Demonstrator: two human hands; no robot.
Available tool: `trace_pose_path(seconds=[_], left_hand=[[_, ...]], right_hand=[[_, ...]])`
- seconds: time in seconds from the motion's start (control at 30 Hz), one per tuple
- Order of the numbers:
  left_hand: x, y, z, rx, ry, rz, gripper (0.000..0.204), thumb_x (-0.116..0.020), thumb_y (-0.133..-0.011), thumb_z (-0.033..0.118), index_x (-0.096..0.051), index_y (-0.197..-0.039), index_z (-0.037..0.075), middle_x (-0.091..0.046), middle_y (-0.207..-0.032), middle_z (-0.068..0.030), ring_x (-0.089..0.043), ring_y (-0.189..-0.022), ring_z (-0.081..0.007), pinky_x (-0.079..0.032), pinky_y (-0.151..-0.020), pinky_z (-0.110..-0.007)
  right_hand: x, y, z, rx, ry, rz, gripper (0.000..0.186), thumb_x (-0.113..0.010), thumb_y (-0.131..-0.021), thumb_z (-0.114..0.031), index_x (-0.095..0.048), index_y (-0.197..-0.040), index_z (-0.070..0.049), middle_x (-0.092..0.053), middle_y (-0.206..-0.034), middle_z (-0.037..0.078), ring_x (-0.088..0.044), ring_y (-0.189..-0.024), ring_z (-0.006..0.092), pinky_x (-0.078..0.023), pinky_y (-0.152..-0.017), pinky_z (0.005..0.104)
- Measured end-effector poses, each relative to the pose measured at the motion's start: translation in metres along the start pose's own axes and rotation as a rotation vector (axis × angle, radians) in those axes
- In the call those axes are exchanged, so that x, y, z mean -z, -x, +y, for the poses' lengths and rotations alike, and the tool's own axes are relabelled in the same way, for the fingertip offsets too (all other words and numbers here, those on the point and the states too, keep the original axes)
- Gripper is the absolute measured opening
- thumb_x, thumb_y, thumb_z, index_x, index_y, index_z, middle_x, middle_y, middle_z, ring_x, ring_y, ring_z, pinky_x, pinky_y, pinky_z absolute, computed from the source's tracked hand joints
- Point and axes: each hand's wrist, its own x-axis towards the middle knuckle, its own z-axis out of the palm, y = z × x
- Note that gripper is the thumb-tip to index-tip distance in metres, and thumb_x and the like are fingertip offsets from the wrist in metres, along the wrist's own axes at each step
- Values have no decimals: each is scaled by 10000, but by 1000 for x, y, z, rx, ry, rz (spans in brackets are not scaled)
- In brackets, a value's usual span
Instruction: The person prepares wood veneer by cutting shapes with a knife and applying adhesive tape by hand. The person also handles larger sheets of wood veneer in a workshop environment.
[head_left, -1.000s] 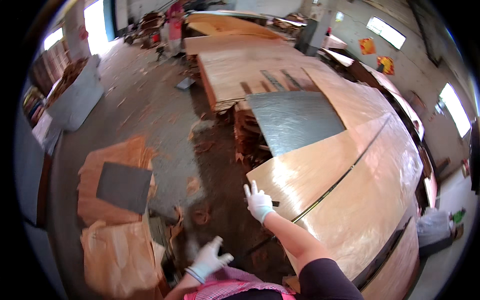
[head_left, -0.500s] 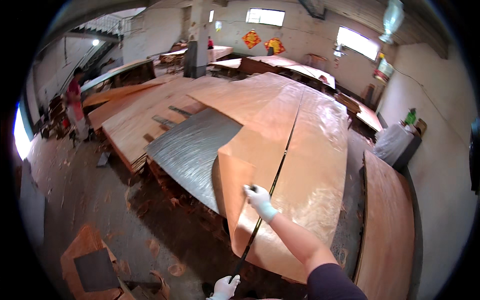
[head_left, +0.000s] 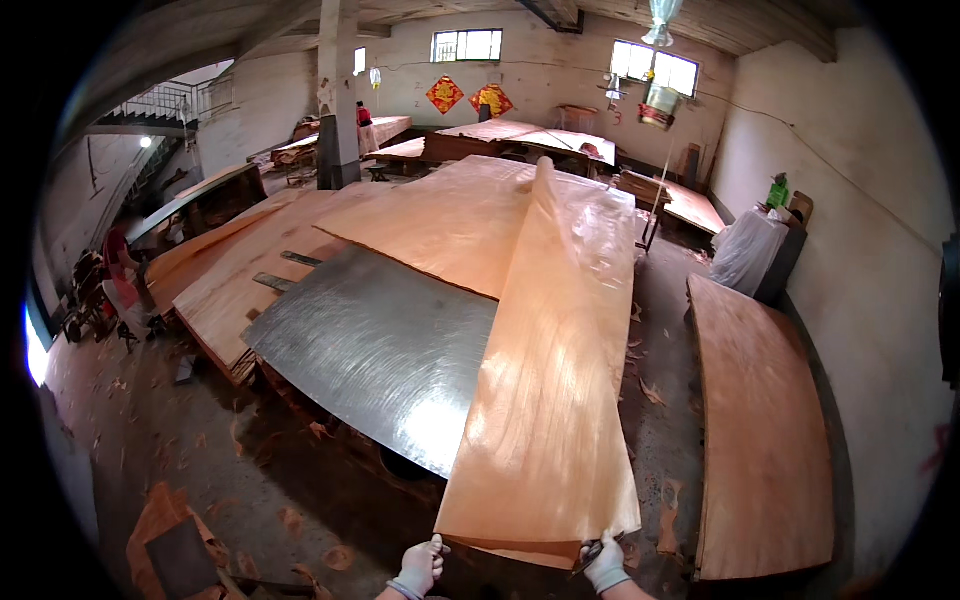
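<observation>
A pale orange veneer sheet [head_left: 530, 400], folded over lengthwise, stretches from the near edge to a raised ridge at the far end of the stack. My gloved left hand [head_left: 420, 567] is closed on its near-left corner. My gloved right hand [head_left: 606, 562] is closed at the near-right corner, with a small dark object in it that I cannot make out. A shiny grey sheet [head_left: 370, 345] lies exposed to the left of the veneer, and another veneer layer [head_left: 430, 240] lies beyond it.
A person in red [head_left: 120, 270] is at the left by more veneer stacks [head_left: 215, 300]. A long board [head_left: 760, 430] lies along the right wall, near a plastic-covered stand [head_left: 740, 250]. A pillar [head_left: 338, 100] rises behind. Veneer scraps [head_left: 170, 545] litter the floor.
The near veneer sheet has been folded over to the right, exposing more grey sheet. The long dark rod is no longer visible along it. Both hands have moved to the sheet's near corners.
</observation>
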Motion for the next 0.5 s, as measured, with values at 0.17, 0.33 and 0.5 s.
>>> trace_pose_path(seconds=[0.17, 0.33, 0.5], left_hand=[[3, 6, 5, 26, -13, -17, 340, -540, -997, 346, -581, -848, 42, -354, -550, 52, -295, -428, -56, -240, -373, -228], [6, 18, 11, -25, -127, -147, 265, -571, -980, 277, -606, -925, 20, -478, -656, 0, -433, -511, -90, -389, -450, -228], [-7, 40, 6, 156, -636, -733, 309, -624, -937, 234, -635, -1034, -59, -684, -866, -128, -682, -798, -177, -555, -682, -272]], right_hand=[[21, 49, 49, -54, 130, -141, 288, -524, -972, -319, -652, -967, -61, -703, -890, 130, -676, -789, 231, -507, -534, 356], [-35, 127, 83, 168, 761, -259, 348, -500, -1003, -374, -577, -896, -52, -596, -645, 65, -552, -481, 155, -414, -393, 256], [-113, 132, 110, 117, 1010, -446, 394, -464, -1015, -424, -564, -1063, -46, -659, -791, 103, -618, -601, 166, -519, -537, 296]])
